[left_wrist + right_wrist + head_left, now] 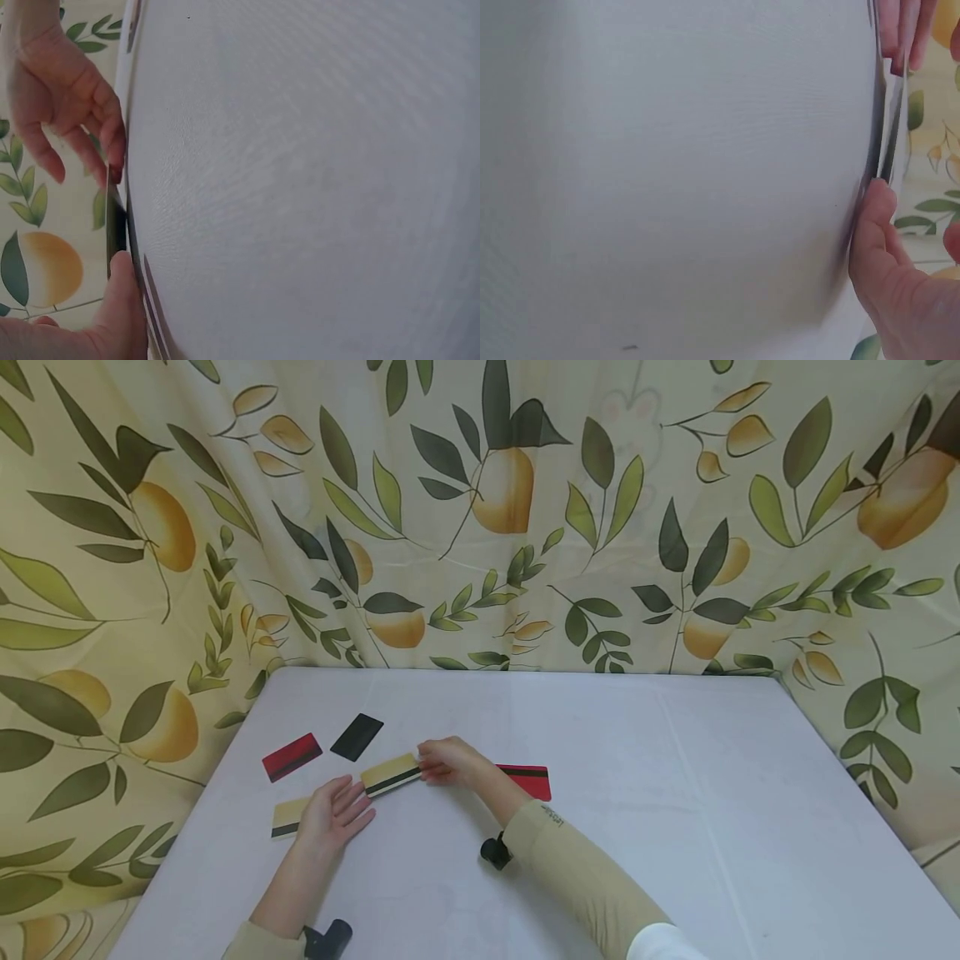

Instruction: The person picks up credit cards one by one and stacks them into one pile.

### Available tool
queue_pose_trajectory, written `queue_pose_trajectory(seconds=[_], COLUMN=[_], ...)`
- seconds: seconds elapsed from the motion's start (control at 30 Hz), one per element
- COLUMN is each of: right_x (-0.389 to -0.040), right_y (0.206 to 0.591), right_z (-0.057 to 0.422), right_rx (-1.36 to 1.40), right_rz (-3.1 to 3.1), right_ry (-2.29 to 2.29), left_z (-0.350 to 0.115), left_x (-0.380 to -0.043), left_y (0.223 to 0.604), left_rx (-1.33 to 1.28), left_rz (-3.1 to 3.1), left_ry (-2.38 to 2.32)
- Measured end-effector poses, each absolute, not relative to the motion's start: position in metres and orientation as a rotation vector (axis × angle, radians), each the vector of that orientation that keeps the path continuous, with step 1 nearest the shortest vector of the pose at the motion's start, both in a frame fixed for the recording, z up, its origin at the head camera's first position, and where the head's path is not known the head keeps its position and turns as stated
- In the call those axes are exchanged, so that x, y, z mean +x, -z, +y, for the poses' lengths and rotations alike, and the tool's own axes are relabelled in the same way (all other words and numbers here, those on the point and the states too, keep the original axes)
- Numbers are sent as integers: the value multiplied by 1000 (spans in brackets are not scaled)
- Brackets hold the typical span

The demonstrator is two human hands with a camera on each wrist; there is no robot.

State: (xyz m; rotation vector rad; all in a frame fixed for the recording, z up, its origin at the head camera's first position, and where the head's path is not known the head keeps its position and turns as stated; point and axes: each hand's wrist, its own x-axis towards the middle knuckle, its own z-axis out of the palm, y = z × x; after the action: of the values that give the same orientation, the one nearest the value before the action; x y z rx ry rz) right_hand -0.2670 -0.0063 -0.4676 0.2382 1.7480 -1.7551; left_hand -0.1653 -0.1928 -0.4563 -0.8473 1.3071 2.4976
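Observation:
A gold card with a dark stripe (390,775) lies between my two hands on the white table. At its left end are the fingertips of my left hand (332,817), with the fingers extended and apart. My right hand (456,763) touches the card's right end with its fingertips, and its thumb stands away from them in the left wrist view. Both wrist views show the card nearly edge-on, fingertips at either end. Part of a second gold card (288,818) shows beside my left hand, which hides the rest.
Farther left lies a red card (292,757), with a black card (357,737) to its right. Another red card (531,782) is partly hidden behind my right forearm. A patterned curtain (465,568) hangs around the back and sides of the table (637,827).

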Motion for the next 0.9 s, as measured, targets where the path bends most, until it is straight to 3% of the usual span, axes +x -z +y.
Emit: queue_pose_trajectory(seconds=[0.17,0.43,0.9], right_x=[-272,-259,-261], right_y=[479,460,462], right_z=[-2,-1,6], right_rx=[225,265,363], right_rz=[1686,1699,1680], right_ry=[1777,1735,1787], left_z=[-192,-189,-182], left_x=[-167,-174,-181], left_y=[458,466,471], left_rx=[-847,-833,-814], left_rz=[1258,1339,1405], left_ry=[-2514,-2454,-2414])
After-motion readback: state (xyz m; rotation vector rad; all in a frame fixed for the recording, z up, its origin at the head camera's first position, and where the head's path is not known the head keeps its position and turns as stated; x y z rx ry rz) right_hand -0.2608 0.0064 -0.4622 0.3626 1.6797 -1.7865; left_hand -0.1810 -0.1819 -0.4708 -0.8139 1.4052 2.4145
